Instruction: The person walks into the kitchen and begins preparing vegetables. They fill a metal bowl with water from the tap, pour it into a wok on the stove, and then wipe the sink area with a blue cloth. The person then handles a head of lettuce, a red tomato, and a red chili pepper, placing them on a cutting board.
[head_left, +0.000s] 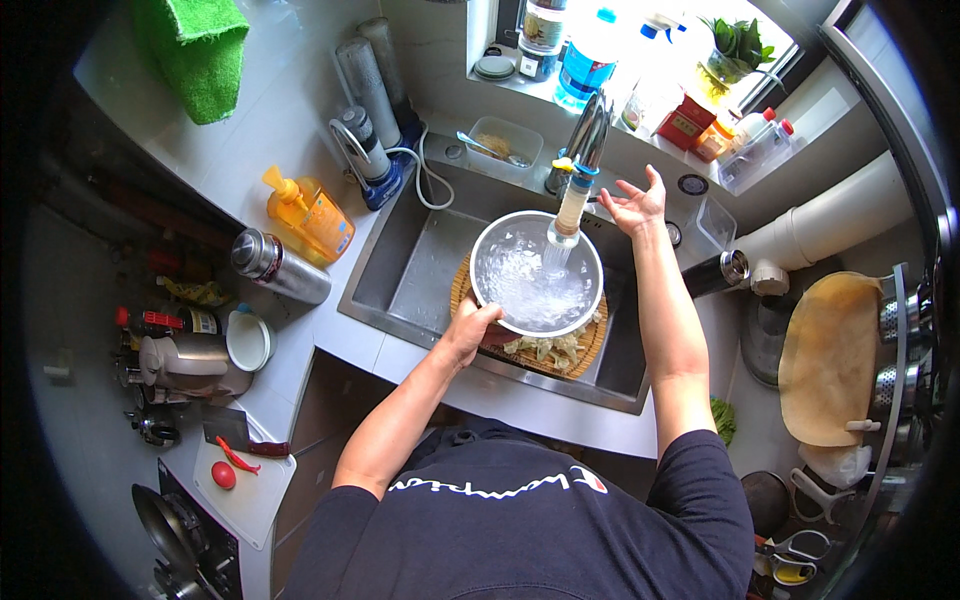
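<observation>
A round metal bowl (517, 289) of water is held by my left hand (474, 326) at its lower left rim, over the sink. Water runs into it from the filter nozzle (570, 214) of the chrome faucet (590, 135). My right hand (637, 201) is raised just right of the faucet, palm up and fingers apart, near the faucet's dark lever, with nothing held; whether a fingertip touches the lever, I cannot tell. Beneath the bowl, a round bamboo basket (461, 289) bears pale torn vegetable pieces (559, 351), partly hidden by the bowl.
The steel sink (420, 262) surrounds the basket. Left of it stand a steel flask (281, 266) and an orange pump bottle (311, 217). A cleaver (226, 427), red chilies and a tomato lie on a white cutting board (247, 502). A plastic tub (506, 146) sits behind the sink.
</observation>
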